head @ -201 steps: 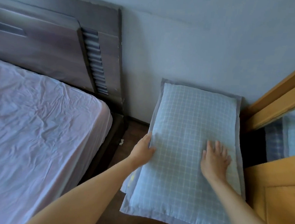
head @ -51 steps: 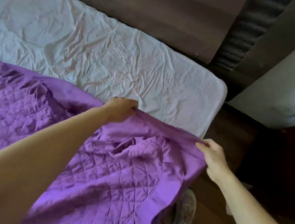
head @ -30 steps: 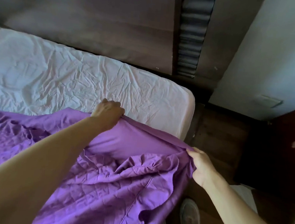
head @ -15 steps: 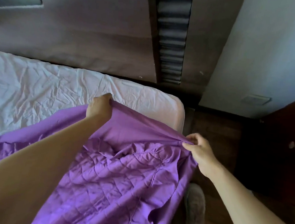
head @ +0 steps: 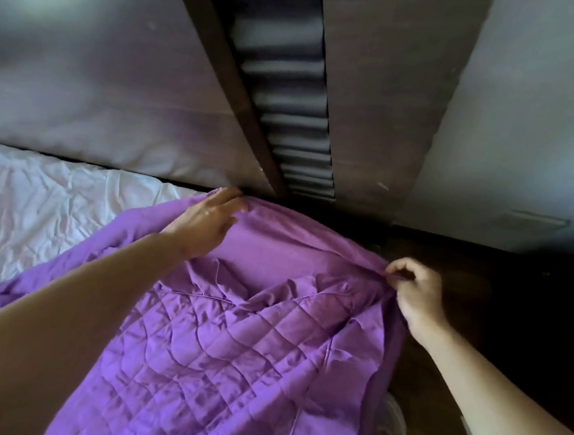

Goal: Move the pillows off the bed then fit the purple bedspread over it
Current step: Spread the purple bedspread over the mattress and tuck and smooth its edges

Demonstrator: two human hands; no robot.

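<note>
2 hands seat the purple bedspread [head: 234,350] on the bed [head: 39,204] corner below the headboard [head: 117,84].
The left hand [head: 206,221], fingers straight, presses the cloth flat at frame centre, likely to pin it. The right hand [head: 414,289] pinches the hem at centre right, apparently to draw it over the corner. The quilted, creased spread fills the lower middle.

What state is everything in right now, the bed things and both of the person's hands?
bedspread: rumpled, drawn up to the headboard at this corner only.
sheet: creased, uncovered beyond the left hand.
left hand: flat, pressing the bedspread's top edge.
right hand: pinching the bedspread's edge at the side of the bed.
</note>
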